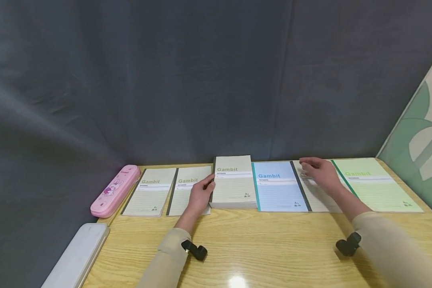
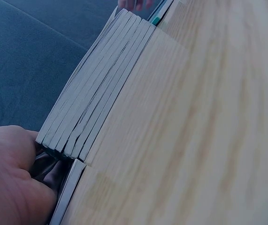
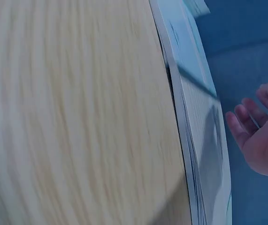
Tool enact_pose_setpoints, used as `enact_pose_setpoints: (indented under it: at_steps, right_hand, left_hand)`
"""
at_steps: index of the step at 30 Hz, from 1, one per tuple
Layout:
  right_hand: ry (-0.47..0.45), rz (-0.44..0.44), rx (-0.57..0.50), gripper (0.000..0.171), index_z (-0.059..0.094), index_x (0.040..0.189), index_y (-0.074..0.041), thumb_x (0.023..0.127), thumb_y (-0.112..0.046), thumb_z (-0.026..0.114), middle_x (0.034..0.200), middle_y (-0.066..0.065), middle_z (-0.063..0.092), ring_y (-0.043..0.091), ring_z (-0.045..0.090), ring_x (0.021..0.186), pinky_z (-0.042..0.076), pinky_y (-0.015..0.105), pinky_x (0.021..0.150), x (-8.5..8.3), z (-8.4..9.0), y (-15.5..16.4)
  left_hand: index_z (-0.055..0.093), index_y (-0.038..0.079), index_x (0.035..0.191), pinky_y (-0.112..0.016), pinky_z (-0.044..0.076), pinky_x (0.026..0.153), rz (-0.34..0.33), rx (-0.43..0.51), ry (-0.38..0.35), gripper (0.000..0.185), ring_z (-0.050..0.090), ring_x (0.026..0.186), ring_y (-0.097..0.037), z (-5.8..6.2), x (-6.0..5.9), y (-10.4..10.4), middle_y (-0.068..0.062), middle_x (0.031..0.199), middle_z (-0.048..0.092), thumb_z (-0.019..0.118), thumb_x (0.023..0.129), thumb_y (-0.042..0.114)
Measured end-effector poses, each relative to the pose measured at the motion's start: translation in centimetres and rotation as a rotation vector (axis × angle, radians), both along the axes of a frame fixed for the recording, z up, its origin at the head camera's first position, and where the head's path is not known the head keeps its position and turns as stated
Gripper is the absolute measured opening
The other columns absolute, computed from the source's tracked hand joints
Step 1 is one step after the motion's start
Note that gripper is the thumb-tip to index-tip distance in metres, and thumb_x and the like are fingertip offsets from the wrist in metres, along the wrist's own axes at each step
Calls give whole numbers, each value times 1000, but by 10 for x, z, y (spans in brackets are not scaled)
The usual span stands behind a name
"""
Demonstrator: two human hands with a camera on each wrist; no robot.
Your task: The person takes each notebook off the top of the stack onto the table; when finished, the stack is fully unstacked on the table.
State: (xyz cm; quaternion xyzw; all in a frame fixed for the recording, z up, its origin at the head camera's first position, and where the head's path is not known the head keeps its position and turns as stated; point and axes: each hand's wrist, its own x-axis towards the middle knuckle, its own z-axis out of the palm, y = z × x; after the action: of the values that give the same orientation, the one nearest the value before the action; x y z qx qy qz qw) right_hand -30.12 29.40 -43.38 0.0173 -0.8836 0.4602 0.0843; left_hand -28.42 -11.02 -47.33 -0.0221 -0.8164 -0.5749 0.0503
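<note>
**A:** What is laid out, biggest first?

**B:** A pale wooden table [image 1: 266, 248] against a dark grey curtain [image 1: 165, 80]. Along its far edge runs a row of Gambit notebooks: at the far right a light green notebook [image 1: 378, 186], then a cream one [image 1: 318, 198] with a dark spine, then a blue notebook [image 1: 277, 188]. In the middle sits a stack of cream notebooks [image 1: 234, 184] — the left wrist view shows about eight of them. Left of it lie two single cream notebooks [image 1: 169, 192].

**A:** And smaller things?

**B:** A grey flat case [image 1: 79, 256] at the near left, a pink pencil case [image 1: 116, 190] beyond it.

**A:** The hands?

**B:** The left hand [image 1: 201, 194] rests against the stack's left edge, fingers curled at its lower corner — whether it truly grips, I cannot tell. The right hand [image 1: 320, 172] lies over the cream notebook with fingers relaxed and spread, holding nothing.
</note>
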Motion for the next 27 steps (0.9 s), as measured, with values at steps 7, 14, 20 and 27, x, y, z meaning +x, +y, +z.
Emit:
enact_pose_setpoints:
  at_steps: [7, 14, 20, 27]
  right_hand:
    - [-118, 74, -140, 41, 57, 140, 2, 106, -22, 55, 134, 24, 59, 29, 62, 108, 60, 29, 84, -3, -5, -47]
    - [-160, 218, -341, 40, 52, 139, 11, 104, -9, 57, 131, 31, 58, 19, 66, 94, 63, 37, 79, -7, -13, -87]
    - [-140, 253, -339, 38, 54, 136, 11, 101, -4, 60, 125, 31, 60, 21, 67, 93, 63, 36, 76, -7, -17, -107]
    - [-134, 250, -297, 39, 58, 134, 8, 100, -8, 64, 126, 27, 62, 30, 66, 103, 63, 35, 74, -5, -19, -128]
  left_hand:
    - [61, 14, 142, -40, 37, 116, -2, 2, -3, 38, 44, 140, -26, 1, 0, 0, -6, 147, 54, 59, 104, 20]
    - [61, 13, 141, -41, 37, 116, 3, 14, -5, 38, 45, 140, -26, 1, 1, 0, -6, 147, 55, 59, 104, 19]
    - [62, 14, 141, -40, 38, 116, -1, 12, -7, 37, 45, 140, -26, 0, 0, 0, -5, 147, 55, 59, 104, 20]
    - [61, 14, 142, -41, 36, 117, -7, 9, -9, 38, 43, 141, -26, 2, 1, -1, -4, 148, 54, 59, 104, 20]
